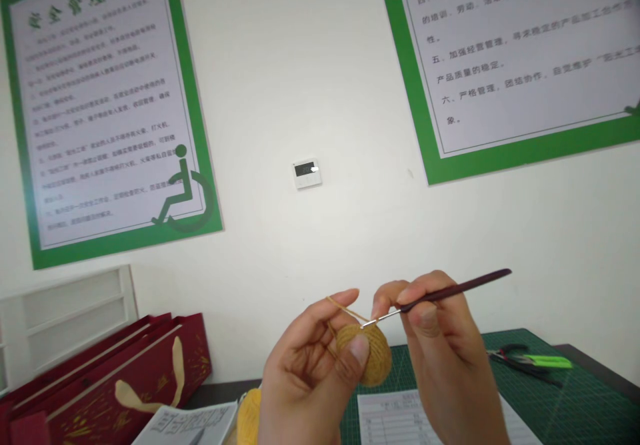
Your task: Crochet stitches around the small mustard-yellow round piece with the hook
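At the table [220, 395], from the left, we find red gift bags [125, 372], a printed sheet [185, 425] and a ball of yellow yarn [249, 418]. Our left hand [310, 378] pinches a round mustard crocheted piece [365, 355], with a strand of yarn [349, 310] drawn taut above it. Our right hand [440, 345] grips a dark-handled crochet hook [450, 297], its tip touching the piece. Further right, a paper form [390, 418] and green-handled scissors [530, 362] lie on a green cutting mat [590, 378].

yarn ball [363, 356]: dark yellow, thin rows | crochet hook [457, 290]: dark red handle, silver tip | cutting mat [590, 372]: green, thin pale lines | bags [100, 372]: dark red, gold shapes | wall poster [105, 112]: green edge, pale middle, dark writing
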Demonstrator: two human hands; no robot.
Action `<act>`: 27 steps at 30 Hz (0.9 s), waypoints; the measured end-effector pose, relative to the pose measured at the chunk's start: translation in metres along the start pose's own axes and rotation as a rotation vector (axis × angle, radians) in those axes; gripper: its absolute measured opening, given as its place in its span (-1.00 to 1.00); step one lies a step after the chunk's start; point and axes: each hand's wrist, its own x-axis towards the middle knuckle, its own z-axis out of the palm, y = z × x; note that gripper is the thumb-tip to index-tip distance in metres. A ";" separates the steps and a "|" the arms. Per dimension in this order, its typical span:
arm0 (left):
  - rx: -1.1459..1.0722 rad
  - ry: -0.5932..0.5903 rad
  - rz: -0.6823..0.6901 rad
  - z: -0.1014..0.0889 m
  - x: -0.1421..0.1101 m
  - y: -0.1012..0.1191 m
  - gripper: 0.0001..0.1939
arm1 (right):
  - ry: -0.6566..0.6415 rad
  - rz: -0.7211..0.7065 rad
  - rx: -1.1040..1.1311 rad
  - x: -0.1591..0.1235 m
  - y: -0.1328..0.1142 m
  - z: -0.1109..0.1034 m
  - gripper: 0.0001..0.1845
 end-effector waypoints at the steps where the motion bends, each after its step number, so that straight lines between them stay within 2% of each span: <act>1: -0.004 0.006 -0.001 0.001 0.000 0.000 -0.64 | -0.003 -0.006 0.001 0.002 -0.001 -0.001 -0.85; 8: -0.011 0.020 0.005 0.003 -0.002 0.002 -0.65 | -0.081 -0.156 -0.119 0.007 -0.011 -0.006 -0.88; 19: -0.027 -0.017 0.010 0.004 -0.002 0.004 -0.65 | -0.260 -0.626 -0.504 0.010 -0.023 -0.007 -0.83; 23: -0.061 -0.047 -0.061 0.004 -0.003 0.007 -0.62 | -0.158 -0.730 -0.639 0.004 -0.020 -0.005 -0.68; 25: -0.081 -0.072 -0.092 0.004 -0.004 0.008 -0.60 | -0.129 -0.762 -0.623 0.002 -0.015 -0.003 -0.67; 27: -0.095 -0.086 -0.113 0.004 -0.005 0.007 -0.58 | -0.119 -0.714 -0.534 0.002 -0.007 -0.002 -0.73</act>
